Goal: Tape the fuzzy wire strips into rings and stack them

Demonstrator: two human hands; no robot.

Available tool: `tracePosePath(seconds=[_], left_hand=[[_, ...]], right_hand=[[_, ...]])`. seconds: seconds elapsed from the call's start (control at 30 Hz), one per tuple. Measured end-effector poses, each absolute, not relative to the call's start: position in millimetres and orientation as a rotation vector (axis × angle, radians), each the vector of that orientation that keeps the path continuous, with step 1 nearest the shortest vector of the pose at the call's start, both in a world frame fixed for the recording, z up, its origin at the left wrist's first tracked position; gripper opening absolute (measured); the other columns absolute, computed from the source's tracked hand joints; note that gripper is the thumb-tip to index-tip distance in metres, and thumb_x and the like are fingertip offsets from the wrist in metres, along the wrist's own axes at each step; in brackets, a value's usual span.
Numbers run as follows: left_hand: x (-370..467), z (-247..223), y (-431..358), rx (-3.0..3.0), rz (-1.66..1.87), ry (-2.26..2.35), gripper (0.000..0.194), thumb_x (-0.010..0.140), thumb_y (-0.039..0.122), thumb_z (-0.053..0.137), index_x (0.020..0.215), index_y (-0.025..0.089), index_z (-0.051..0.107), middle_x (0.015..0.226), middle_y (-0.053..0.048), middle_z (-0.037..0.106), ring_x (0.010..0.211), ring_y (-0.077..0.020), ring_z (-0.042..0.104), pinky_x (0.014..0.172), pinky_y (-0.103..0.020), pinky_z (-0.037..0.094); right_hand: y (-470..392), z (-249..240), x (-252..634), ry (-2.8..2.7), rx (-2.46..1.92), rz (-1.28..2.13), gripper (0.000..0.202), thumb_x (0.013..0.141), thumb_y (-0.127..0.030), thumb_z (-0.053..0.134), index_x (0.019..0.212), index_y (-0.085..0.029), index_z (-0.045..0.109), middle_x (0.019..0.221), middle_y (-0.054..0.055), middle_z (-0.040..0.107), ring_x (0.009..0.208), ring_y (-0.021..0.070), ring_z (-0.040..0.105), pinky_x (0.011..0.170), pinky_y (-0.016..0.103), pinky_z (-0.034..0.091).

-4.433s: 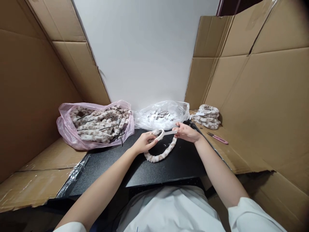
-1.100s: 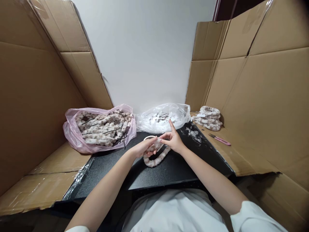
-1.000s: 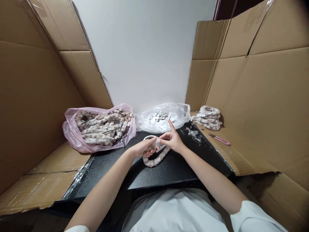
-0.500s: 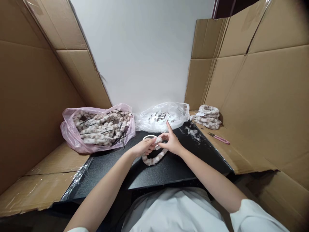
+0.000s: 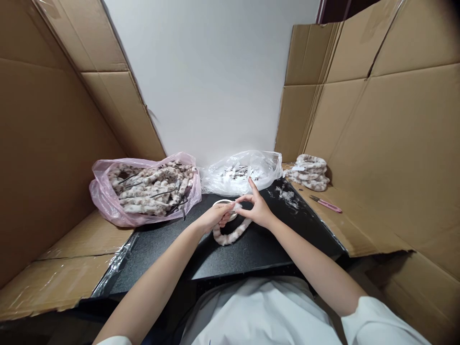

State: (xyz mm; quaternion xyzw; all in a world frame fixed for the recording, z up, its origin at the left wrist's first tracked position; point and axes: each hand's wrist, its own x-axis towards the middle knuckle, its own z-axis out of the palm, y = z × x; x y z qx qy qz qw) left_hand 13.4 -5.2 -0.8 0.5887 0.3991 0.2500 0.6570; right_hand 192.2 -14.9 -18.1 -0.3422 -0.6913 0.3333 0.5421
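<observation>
A fluffy white-and-brown ring [image 5: 230, 238] hangs below my hands, close over the black table. My left hand [image 5: 215, 216] is closed on the upper part of the ring. My right hand [image 5: 257, 208] pinches the same fluffy part with thumb and a finger, its index finger pointing up. Behind my left fingers shows the rim of a white round object [image 5: 220, 203], mostly hidden by the hands.
A pink bag [image 5: 102, 206] of fluffy strips lies at the left. Behind my hands is a clear bag [image 5: 266, 175] with small pieces. Fluff [image 5: 287, 197], stacked fluffy rings [image 5: 311, 172] and pink snips [image 5: 329, 206] are at the right. Cardboard walls [image 5: 402, 158] flank the black table [image 5: 158, 258].
The fingers of my right hand have shifted slightly on the fluffy part, and more of the white round rim shows under my hands. The surroundings look the same.
</observation>
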Motion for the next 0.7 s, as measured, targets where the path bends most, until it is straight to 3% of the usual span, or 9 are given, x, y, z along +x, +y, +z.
tracePosePath(seconds=[0.1,0.17,0.37,0.47,0.53,0.7], left_hand=[[17,-2,-8,1.360,0.613,0.855,0.050,0.073,0.062,0.059,0.062,0.016,0.045,0.054,0.004,0.044,0.044,-0.0053,0.035,0.043,-0.019,0.027],[17,-3,-8,1.363,0.583,0.816,0.047,0.073,0.060,0.060,0.071,0.014,0.051,0.059,0.002,0.048,0.045,-0.0051,0.037,0.043,-0.019,0.027],[15,-5,-5,1.252,0.528,0.759,0.043,0.072,0.055,0.066,0.072,0.018,0.043,0.053,0.011,0.023,0.041,-0.0021,0.017,0.041,-0.016,0.013],[17,-8,-4,1.264,0.658,0.824,0.048,0.071,0.060,0.064,0.070,0.020,0.037,0.053,0.012,0.021,0.041,-0.0023,0.016,0.040,-0.017,0.011],[20,-10,-3,1.291,0.727,0.868,0.050,0.072,0.064,0.061,0.070,0.020,0.035,0.053,0.011,0.022,0.041,-0.0025,0.016,0.040,-0.018,0.011],[25,-14,-1,1.362,0.878,0.899,0.050,0.074,0.066,0.054,0.069,0.020,0.037,0.053,0.011,0.024,0.041,-0.0034,0.018,0.039,-0.019,0.013]], right_hand=[[-19,-13,192,-1.629,-0.837,0.782,0.101,0.069,-0.018,0.070,0.149,-0.023,0.009,0.078,-0.002,0.070,0.076,0.0173,0.067,0.085,0.039,0.049],[-21,-10,193,-1.649,-0.857,0.755,0.097,0.069,-0.017,0.069,0.148,-0.024,0.013,0.076,-0.002,0.071,0.073,0.0171,0.067,0.085,0.038,0.049],[-18,-10,197,-1.678,-0.863,0.642,0.080,0.070,-0.022,0.070,0.141,-0.027,0.034,0.086,-0.001,0.068,0.083,0.0171,0.064,0.089,0.037,0.045],[-12,-9,203,-1.555,-0.867,0.530,0.043,0.073,-0.033,0.069,0.114,-0.025,0.063,0.094,0.003,0.058,0.092,0.0186,0.056,0.085,0.034,0.045],[-12,-7,207,-1.502,-0.909,0.447,0.021,0.074,-0.038,0.067,0.089,-0.023,0.072,0.092,0.003,0.052,0.094,0.0198,0.053,0.090,0.036,0.042],[-20,1,203,-1.481,-0.992,0.319,0.016,0.070,-0.039,0.072,0.067,-0.023,0.073,0.104,0.006,0.056,0.107,0.0246,0.048,0.099,0.041,0.034]])
